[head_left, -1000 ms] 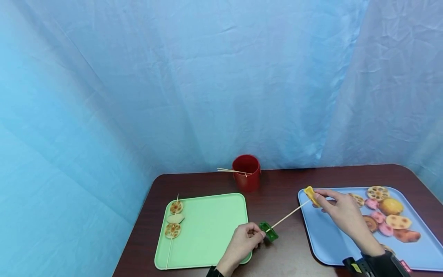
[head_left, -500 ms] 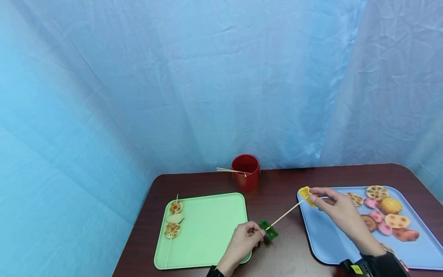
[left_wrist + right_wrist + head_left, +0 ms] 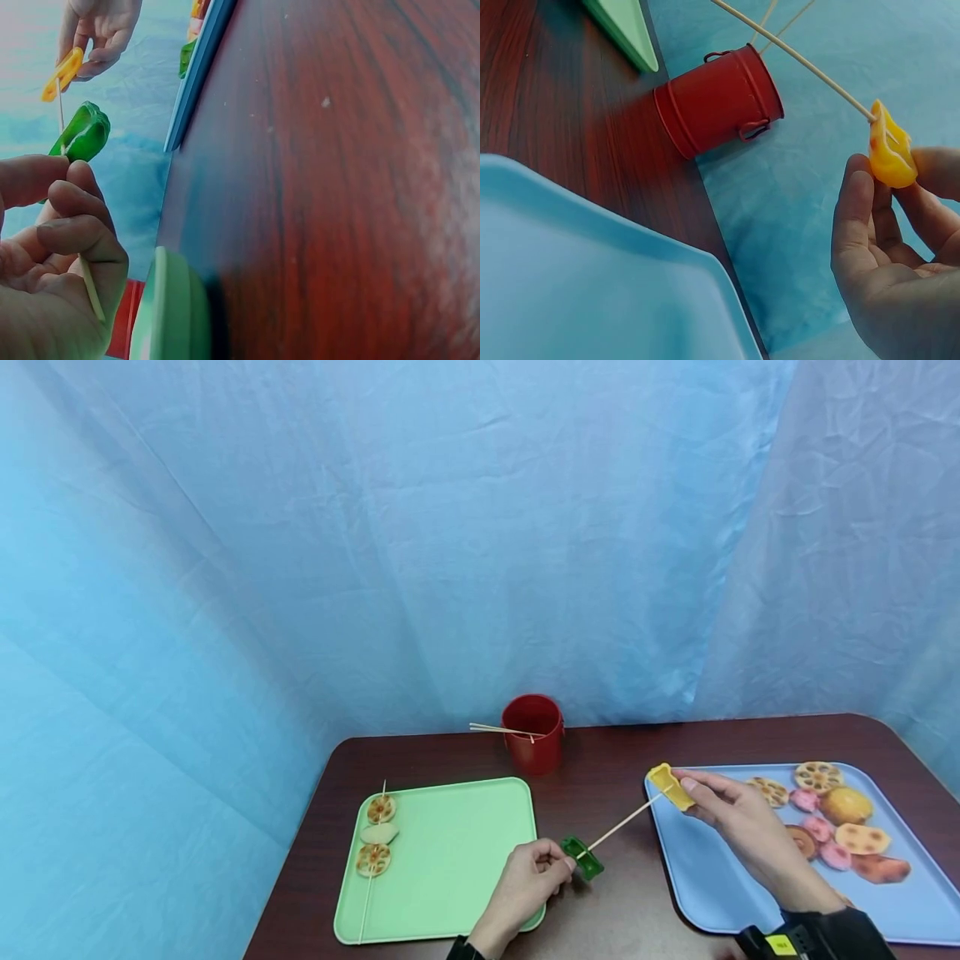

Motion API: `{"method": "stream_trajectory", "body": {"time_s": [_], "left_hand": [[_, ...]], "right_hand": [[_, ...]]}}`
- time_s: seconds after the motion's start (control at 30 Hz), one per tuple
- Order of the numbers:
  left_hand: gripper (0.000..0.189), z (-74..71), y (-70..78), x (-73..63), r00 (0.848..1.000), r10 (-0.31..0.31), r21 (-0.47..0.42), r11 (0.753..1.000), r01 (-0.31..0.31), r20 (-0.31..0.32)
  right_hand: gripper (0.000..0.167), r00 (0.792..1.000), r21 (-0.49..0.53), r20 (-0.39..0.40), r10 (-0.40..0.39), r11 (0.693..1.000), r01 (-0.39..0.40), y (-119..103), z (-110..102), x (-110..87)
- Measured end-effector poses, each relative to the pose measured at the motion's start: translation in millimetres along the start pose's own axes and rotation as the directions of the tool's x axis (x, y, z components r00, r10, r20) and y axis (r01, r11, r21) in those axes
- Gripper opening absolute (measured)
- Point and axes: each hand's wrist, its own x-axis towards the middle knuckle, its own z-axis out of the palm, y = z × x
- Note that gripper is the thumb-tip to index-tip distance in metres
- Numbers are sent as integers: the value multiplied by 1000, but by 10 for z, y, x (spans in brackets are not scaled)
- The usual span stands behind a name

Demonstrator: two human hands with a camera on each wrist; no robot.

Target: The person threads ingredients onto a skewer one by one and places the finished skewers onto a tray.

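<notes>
My left hand (image 3: 527, 883) pinches a wooden skewer (image 3: 624, 824) near its lower end. A hollow green pepper piece (image 3: 89, 135) is threaded on the skewer just beyond those fingertips. My right hand (image 3: 742, 827) holds a curved yellow pepper piece (image 3: 670, 787) between thumb and fingers, above the blue tray's far left corner. In the right wrist view, the skewer's far end meets that yellow piece (image 3: 889, 150); whether it passes through cannot be told. The skewer's tail end (image 3: 91, 289) shows below the left fingers in the left wrist view.
A green tray (image 3: 457, 860) at left bears a finished-looking skewer with lotus root slices (image 3: 373, 860) and a pale slice (image 3: 379, 833). A red bucket (image 3: 534, 752) with loose skewers stands behind. The blue tray (image 3: 705, 885) at right carries several toy foods, including a yellow lump (image 3: 846, 806).
My right hand has turned the yellow pepper piece so its hollow side shows, and shifted it slightly against the skewer's end. The left hand and green pepper piece stay nearly still.
</notes>
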Motion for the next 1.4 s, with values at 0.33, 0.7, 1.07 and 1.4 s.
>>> {"method": "stream_trajectory", "body": {"time_s": [0.33, 0.7, 1.07, 1.4], "left_hand": [[15, -23, 2, 0, 1000, 26, 47, 999, -26, -2], [16, -5, -2, 10, 999, 40, 30, 999, -40, -5], [15, 114, 30, 69, 998, 66, -22, 998, -67, -20], [14, 162, 71, 91, 995, 72, -2, 997, -72, -69]], "right_hand": [[65, 1000, -15, 4, 25, 1000, -25, 29, 10, 11], [64, 999, -42, 17, 46, 998, -45, 11, 70, -9], [55, 999, -1, 42, 28, 1000, -28, 30, 241, -30], [51, 998, 4, 35, 48, 999, -49, 14, 350, -39]]}}
